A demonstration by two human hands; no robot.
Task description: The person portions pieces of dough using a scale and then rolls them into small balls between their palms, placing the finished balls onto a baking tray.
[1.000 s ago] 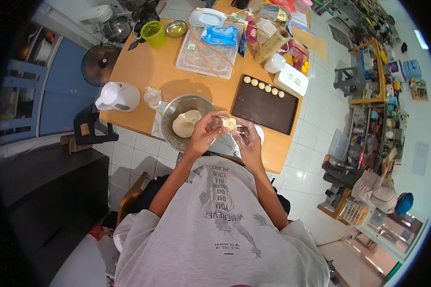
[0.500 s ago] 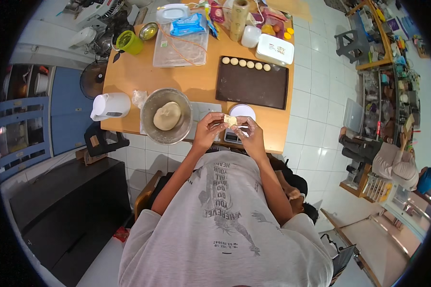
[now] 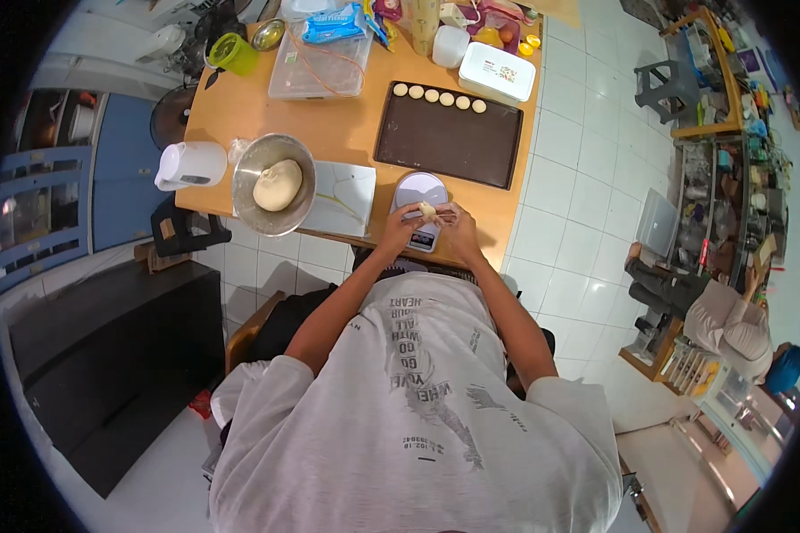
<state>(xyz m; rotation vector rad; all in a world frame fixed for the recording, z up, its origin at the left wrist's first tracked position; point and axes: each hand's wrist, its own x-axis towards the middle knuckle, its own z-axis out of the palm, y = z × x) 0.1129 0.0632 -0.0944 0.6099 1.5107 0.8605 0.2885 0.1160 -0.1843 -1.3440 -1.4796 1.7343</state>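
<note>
One small dough piece (image 3: 428,211) sits a little above the centre of the frame, pinched in the fingertips of the left hand (image 3: 401,227) and the right hand (image 3: 459,234), over a kitchen scale (image 3: 420,185). Left of them, a metal bowl (image 3: 248,162) holds a large dough lump (image 3: 277,185). Six dough balls (image 3: 431,95) (one slanting row) line a dark tray (image 3: 449,142), upper middle.
</note>
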